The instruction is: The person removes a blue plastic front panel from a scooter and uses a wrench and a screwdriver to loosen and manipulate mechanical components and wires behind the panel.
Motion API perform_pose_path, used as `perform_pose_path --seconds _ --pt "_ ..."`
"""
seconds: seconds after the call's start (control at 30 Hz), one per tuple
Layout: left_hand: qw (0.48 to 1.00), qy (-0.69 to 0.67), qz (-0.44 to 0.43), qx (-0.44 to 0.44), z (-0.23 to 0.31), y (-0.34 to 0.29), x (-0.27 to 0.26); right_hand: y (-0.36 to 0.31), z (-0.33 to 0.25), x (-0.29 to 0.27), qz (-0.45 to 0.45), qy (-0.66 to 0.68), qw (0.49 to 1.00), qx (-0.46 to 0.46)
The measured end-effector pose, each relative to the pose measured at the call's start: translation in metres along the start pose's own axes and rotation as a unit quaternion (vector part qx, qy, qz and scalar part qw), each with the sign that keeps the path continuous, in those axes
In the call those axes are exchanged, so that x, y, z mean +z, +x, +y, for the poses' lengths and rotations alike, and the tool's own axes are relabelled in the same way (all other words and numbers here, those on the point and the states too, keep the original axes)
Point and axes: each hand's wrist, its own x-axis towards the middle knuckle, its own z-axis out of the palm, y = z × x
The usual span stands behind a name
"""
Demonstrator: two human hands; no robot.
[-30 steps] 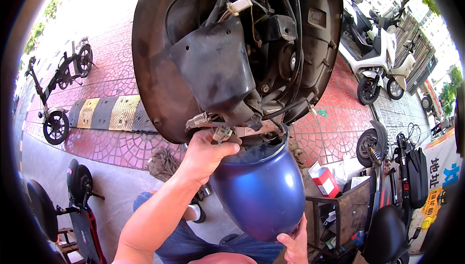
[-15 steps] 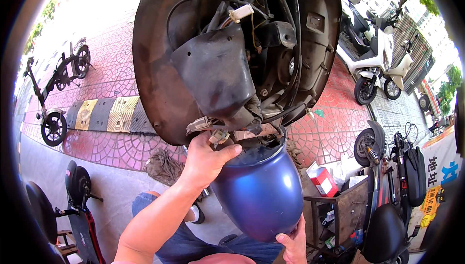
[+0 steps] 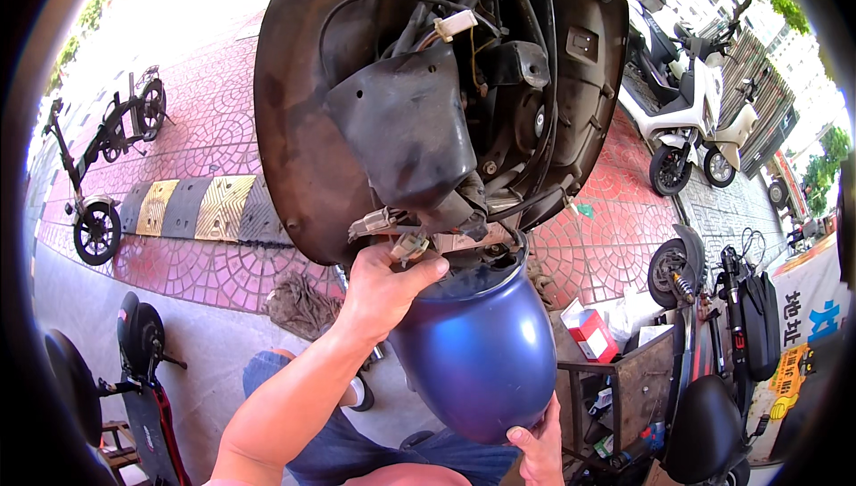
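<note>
Blue cover [image 3: 477, 343] at five o'clock looks light, stiff and slippery, best held at both ends; left hand [image 3: 382, 288] half-curls by its rim, hold hidden; right hand [image 3: 538, 446] grips its bottom.

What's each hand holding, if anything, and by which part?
Right hand: blue shell, by its lower right end. Left hand: at the shell's upper rim and a pale connector; which it grips, if either, can't be told.

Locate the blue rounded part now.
The blue rounded part is low in the head view, just right of centre, between the left hand by its rim and the right hand at its lower end.
</note>
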Motion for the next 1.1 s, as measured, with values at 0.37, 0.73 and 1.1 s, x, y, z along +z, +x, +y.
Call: perform_pose_path --seconds 0.37,0.73,1.1 --pt "0.998 0.063 0.006 0.017 0.0 0.001 -0.003 -0.001 -0.02 0.013 0.017 -0.019 0.999 0.045" --pt "0.998 0.068 0.002 -0.016 0.002 0.0 -0.001 -0.003 -0.025 0.018 0.028 -0.005 0.998 0.063" --pt "0.997 0.079 0.009 0.001 0.006 0.002 -0.001 -0.001 -0.02 0.015 0.028 -0.012 0.998 0.055"
